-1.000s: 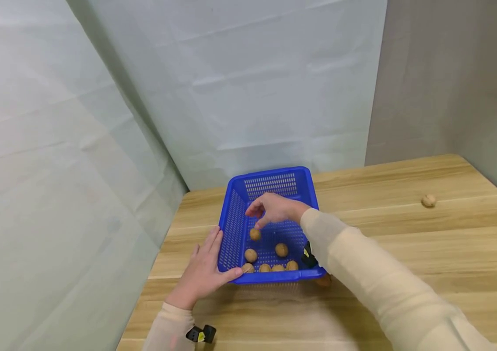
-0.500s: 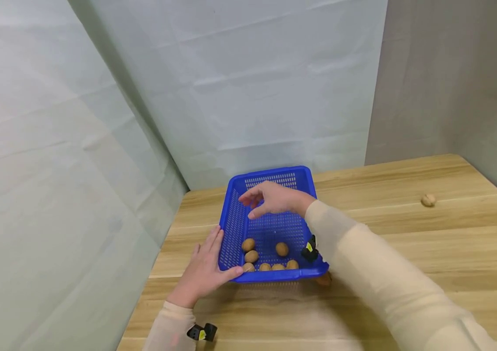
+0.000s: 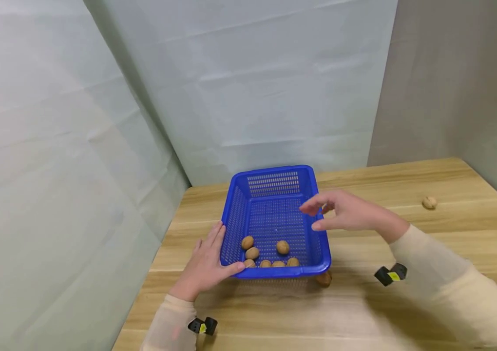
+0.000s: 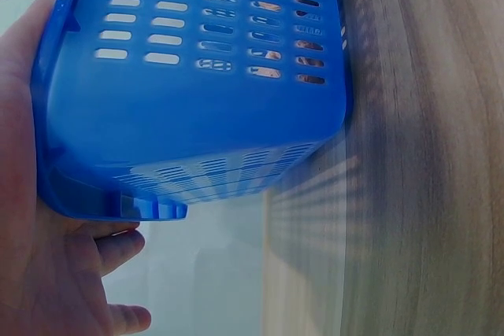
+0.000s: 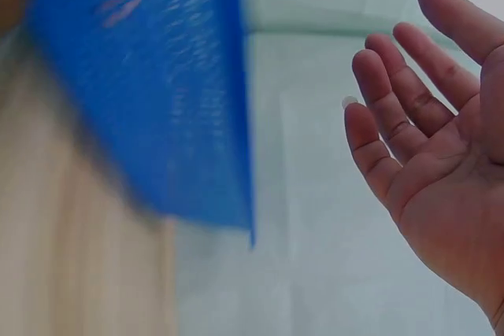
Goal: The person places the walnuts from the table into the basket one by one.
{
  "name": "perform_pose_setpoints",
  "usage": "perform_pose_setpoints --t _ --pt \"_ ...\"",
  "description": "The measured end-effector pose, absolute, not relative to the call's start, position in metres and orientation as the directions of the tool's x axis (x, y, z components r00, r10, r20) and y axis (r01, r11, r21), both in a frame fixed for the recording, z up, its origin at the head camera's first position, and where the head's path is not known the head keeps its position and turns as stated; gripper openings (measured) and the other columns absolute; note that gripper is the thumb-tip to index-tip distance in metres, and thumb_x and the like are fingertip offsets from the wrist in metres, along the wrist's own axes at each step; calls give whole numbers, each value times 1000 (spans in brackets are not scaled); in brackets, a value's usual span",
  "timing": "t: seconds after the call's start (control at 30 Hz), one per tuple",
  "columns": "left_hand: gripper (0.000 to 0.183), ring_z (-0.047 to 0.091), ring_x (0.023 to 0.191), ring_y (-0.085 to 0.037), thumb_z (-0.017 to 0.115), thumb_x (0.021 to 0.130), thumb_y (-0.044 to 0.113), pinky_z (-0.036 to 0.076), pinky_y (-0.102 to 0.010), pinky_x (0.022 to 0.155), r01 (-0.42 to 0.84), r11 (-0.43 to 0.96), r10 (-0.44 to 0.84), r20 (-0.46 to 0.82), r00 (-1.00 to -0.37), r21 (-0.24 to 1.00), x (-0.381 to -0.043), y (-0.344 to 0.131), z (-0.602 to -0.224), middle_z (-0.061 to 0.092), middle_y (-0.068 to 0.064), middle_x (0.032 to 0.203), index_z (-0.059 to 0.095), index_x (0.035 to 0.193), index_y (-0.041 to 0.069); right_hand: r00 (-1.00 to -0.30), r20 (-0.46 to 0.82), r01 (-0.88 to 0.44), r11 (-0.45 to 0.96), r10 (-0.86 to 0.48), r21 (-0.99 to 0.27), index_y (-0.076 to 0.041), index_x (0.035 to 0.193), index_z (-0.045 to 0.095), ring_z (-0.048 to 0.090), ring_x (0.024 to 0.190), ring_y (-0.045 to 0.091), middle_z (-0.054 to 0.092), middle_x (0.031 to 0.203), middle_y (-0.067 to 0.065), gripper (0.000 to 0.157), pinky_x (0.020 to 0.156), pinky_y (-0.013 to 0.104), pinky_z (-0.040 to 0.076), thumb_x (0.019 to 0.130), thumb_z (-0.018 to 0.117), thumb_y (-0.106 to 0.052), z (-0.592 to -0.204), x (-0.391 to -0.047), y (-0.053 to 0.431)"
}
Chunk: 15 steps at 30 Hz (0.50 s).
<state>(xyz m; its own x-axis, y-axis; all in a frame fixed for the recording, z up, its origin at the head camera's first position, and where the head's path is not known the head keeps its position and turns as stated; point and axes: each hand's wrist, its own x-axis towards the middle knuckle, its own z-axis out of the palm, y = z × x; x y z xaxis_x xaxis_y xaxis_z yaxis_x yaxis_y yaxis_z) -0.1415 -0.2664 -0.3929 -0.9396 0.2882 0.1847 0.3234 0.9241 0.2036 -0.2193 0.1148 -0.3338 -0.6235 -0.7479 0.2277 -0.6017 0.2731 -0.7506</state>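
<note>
A blue plastic basket [image 3: 275,274] with slotted walls holds several walnuts, mostly along its near side; one walnut [image 3: 282,247] lies apart from the others. My left hand [image 3: 202,265] rests on the basket's near left corner, thumb over the front rim and fingers along the left rim. In the left wrist view its fingertips [image 4: 130,319] show beyond the rim. Over the basket's right rim hovers my right hand [image 3: 347,212], fingers spread and holding nothing; its bare palm [image 5: 465,194] shows in the right wrist view.
Another walnut [image 3: 324,279] lies on the wooden table [image 3: 275,321], just outside the basket's near right corner. Farther off to the right is one more walnut [image 3: 429,202]. Pale cloth [image 3: 275,83] hangs behind the table and along its left.
A walnut under my right fingertips came to rest by the basket's left wall. The right hand then moved right, from over the basket's middle to its right rim. My left hand stays put.
</note>
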Motion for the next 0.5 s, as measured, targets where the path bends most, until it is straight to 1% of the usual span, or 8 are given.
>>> perform_pose_setpoints --t 0.1,0.2,0.23,0.3,0.43,0.5 --pt "109 15 145 -26 67 78 63 19 -67 106 327 921 293 177 -940 212 -142 -264 -391 12 -10 160 20 152 -1 -658 253 -610 306 -709 -731 -9 115 66 61 104 22 67 112 -1 33 88 43 49 87 73 -23 -354 -208 144" --pt "108 16 145 -27 67 78 63 18 -66 107 327 920 294 172 -940 215 -143 -263 -390 12 -10 160 20 152 -1 -676 259 -618 340 -690 -708 -12 111 67 62 99 17 67 107 -5 27 84 40 51 87 73 -23 -374 -198 166" --pt "108 16 145 -27 67 78 63 18 -66 107 326 921 293 171 -941 215 -143 -264 -390 12 -10 160 20 151 -2 -680 251 -616 352 -689 -705 -13 111 67 62 99 17 67 107 -6 28 84 39 51 87 73 -25 -380 -195 171" --pt "108 17 145 -28 67 78 63 18 -66 107 322 921 290 167 -942 218 -143 -264 -389 12 -10 160 20 152 -1 -678 230 -618 372 -699 -693 -14 113 67 62 98 15 68 108 -4 30 83 38 52 87 73 -29 -391 -189 178" --pt "108 16 145 -28 67 78 63 18 -66 107 315 925 284 162 -945 214 -144 -265 -391 11 -10 160 20 151 -1 -661 169 -622 407 -731 -669 -14 115 67 62 97 16 68 111 0 38 81 40 51 86 72 -38 -411 -183 182" --pt "108 17 145 -28 67 78 63 19 -66 107 314 925 283 164 -945 212 -143 -266 -391 12 -10 160 21 151 -2 -643 149 -627 405 -751 -666 -13 115 67 61 98 16 68 111 2 41 81 42 50 85 72 -39 -418 -180 178"
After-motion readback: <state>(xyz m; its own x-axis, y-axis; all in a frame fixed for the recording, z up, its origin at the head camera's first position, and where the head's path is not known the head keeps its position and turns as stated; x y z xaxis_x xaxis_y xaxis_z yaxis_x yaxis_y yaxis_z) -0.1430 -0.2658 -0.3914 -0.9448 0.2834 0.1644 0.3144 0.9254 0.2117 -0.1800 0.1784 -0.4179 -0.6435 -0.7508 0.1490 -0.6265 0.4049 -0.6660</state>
